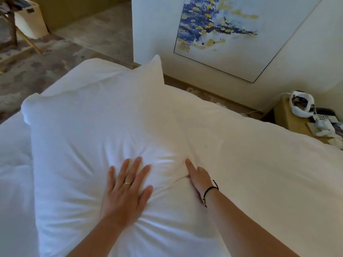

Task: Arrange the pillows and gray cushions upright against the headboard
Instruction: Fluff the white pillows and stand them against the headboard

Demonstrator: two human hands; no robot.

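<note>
A large white pillow [89, 130] fills the middle of the head view. My left hand [126, 186] presses flat on its lower middle with the fingers spread, denting the fabric. A second white pillow [250, 164] lies to the right, edge to edge with the first. My right hand [197, 178] pushes into the seam between the two pillows, index finger straight, the other fingers hidden in the fold. Another white pillow [96, 75] shows behind the first. No gray cushion is in view.
White bedding [13, 173] lies at the left. A wooden nightstand [285, 115] at the right holds a headset, a phone and papers. A framed painting [232, 34] hangs on the wall behind. Patterned carpet [46, 67] and a white bin [31, 19] lie beyond the bed.
</note>
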